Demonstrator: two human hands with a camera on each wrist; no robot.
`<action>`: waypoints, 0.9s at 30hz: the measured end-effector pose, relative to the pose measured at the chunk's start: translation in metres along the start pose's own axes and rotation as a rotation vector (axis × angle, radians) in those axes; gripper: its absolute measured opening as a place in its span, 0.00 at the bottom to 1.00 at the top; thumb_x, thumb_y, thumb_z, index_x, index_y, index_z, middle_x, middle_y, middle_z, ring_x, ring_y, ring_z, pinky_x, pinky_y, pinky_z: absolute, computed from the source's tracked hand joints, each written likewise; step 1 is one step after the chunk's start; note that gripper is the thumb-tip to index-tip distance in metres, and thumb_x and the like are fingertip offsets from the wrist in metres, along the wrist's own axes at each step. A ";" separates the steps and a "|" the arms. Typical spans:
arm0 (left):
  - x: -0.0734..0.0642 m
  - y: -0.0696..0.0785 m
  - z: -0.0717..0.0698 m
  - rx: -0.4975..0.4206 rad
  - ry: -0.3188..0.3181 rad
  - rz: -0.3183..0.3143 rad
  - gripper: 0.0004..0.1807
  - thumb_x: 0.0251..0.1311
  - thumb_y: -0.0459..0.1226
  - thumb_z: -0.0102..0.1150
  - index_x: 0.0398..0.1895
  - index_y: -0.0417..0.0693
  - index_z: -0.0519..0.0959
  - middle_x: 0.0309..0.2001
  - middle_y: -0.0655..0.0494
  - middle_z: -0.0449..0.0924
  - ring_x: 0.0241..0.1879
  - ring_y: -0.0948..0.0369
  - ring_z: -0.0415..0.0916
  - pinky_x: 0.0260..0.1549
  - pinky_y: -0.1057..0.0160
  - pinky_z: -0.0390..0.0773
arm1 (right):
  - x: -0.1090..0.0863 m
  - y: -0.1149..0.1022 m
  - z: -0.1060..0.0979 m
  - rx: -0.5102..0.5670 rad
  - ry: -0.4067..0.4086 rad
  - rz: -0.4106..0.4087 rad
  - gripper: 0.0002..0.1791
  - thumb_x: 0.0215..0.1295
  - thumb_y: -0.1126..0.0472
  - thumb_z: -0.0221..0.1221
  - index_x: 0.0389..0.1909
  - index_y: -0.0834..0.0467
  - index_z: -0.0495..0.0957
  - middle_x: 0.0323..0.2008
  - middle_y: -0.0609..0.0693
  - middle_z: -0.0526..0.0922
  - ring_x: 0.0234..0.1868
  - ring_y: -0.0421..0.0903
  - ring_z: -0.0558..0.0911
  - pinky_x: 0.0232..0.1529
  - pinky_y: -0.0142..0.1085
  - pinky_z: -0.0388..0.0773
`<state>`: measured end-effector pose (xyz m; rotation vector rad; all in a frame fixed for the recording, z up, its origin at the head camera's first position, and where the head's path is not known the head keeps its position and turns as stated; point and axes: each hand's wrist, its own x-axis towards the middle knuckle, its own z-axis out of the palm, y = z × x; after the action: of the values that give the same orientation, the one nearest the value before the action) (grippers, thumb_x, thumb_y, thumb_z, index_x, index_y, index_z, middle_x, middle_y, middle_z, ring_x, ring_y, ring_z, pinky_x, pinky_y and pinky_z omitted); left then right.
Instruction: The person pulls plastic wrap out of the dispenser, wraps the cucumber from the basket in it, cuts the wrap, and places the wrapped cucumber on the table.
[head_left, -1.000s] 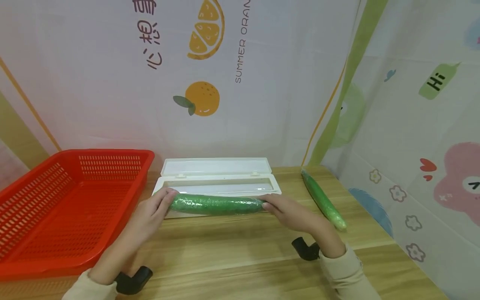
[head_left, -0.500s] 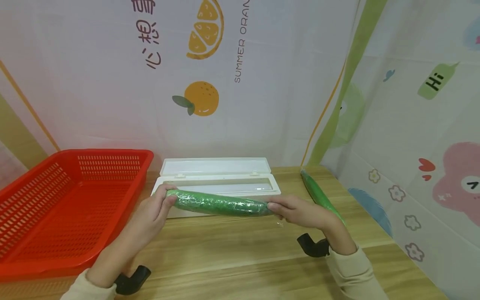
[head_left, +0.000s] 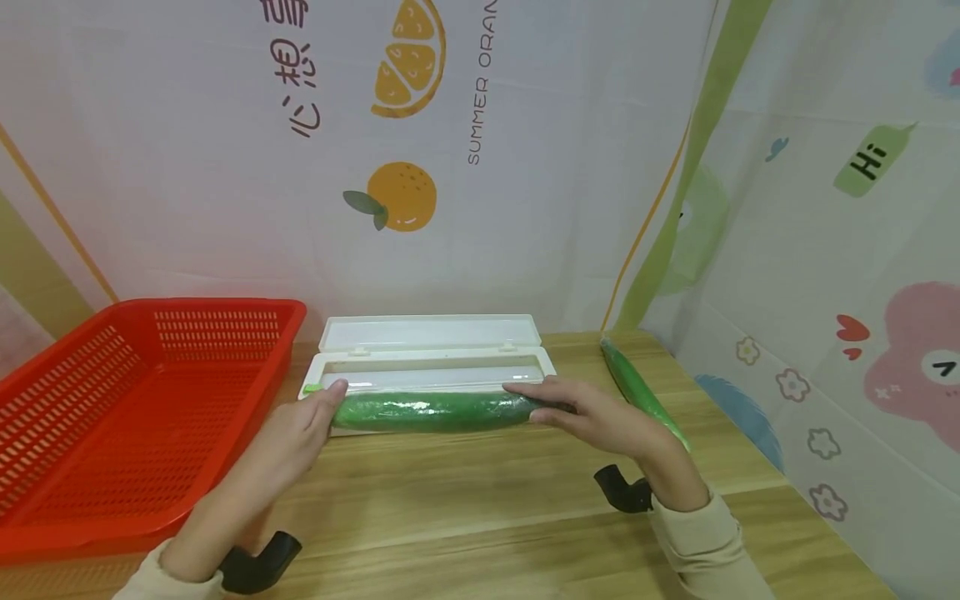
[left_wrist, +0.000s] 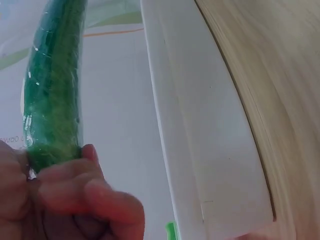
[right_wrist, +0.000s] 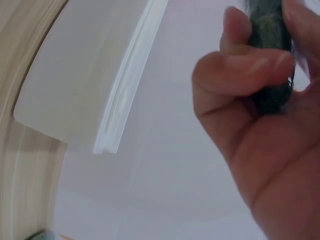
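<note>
A cucumber (head_left: 435, 412) in shiny clear film is held level in the air between both hands. My left hand (head_left: 303, 429) grips its left end; in the left wrist view the fingers (left_wrist: 70, 190) curl round that end. At the darker right end my right hand (head_left: 592, 417) holds it, with fingers (right_wrist: 240, 72) bent around the tip in the right wrist view. Just behind the cucumber lies a long white cling film box (head_left: 431, 360), its lid raised and a film roll inside. A small green piece (head_left: 312, 388) shows on the box's left front.
On the left stands a red plastic basket (head_left: 142, 442). A second cucumber (head_left: 641, 392) lies on the wooden table (head_left: 450, 517) at the right, partly behind my right forearm. A printed curtain (head_left: 510, 208) hangs behind the table.
The cucumber tilted down to the right half a second ago and is level now. My right hand has spread further over its right end.
</note>
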<state>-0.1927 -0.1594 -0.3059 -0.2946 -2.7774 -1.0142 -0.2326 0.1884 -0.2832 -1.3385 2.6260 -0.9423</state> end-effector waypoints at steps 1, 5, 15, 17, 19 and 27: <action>0.000 0.000 0.000 -0.022 0.006 -0.005 0.33 0.72 0.53 0.26 0.44 0.34 0.75 0.33 0.38 0.80 0.33 0.47 0.78 0.38 0.54 0.78 | 0.000 0.001 0.000 0.008 0.003 -0.020 0.24 0.69 0.60 0.49 0.64 0.60 0.65 0.51 0.53 0.78 0.45 0.39 0.75 0.46 0.32 0.74; 0.002 0.001 0.000 -0.143 0.064 0.045 0.25 0.72 0.49 0.32 0.36 0.39 0.74 0.22 0.52 0.73 0.21 0.63 0.70 0.23 0.67 0.73 | -0.001 0.002 -0.002 0.074 -0.014 -0.031 0.23 0.71 0.62 0.46 0.65 0.63 0.63 0.46 0.54 0.80 0.36 0.37 0.76 0.40 0.30 0.75; 0.000 0.000 -0.007 -0.251 0.065 0.402 0.22 0.68 0.32 0.43 0.65 0.44 0.63 0.40 0.49 0.78 0.34 0.66 0.80 0.38 0.70 0.79 | -0.006 0.009 -0.007 0.279 -0.030 0.040 0.22 0.74 0.63 0.39 0.67 0.58 0.61 0.22 0.48 0.60 0.16 0.43 0.55 0.18 0.32 0.59; 0.000 0.001 -0.007 -0.234 0.093 0.418 0.22 0.67 0.31 0.46 0.64 0.44 0.63 0.40 0.49 0.79 0.35 0.67 0.80 0.37 0.71 0.79 | -0.006 0.009 -0.008 0.283 -0.021 0.024 0.22 0.74 0.63 0.39 0.67 0.58 0.61 0.23 0.49 0.62 0.16 0.45 0.57 0.17 0.32 0.62; 0.000 0.002 -0.006 -0.203 0.150 0.395 0.21 0.66 0.32 0.48 0.62 0.46 0.67 0.35 0.52 0.81 0.33 0.68 0.80 0.35 0.71 0.79 | -0.005 0.009 -0.008 0.269 -0.006 0.003 0.22 0.74 0.64 0.39 0.67 0.59 0.62 0.24 0.50 0.66 0.15 0.47 0.61 0.17 0.33 0.67; 0.001 0.002 0.000 -0.157 0.261 0.217 0.16 0.65 0.38 0.51 0.55 0.45 0.75 0.27 0.55 0.83 0.26 0.70 0.79 0.29 0.69 0.77 | -0.001 -0.001 -0.004 0.045 0.122 0.061 0.20 0.69 0.60 0.49 0.61 0.57 0.70 0.30 0.49 0.78 0.26 0.37 0.74 0.27 0.32 0.74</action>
<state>-0.1929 -0.1579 -0.3042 -0.4397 -2.3809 -1.1280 -0.2326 0.1910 -0.2793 -1.2211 2.6992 -1.1004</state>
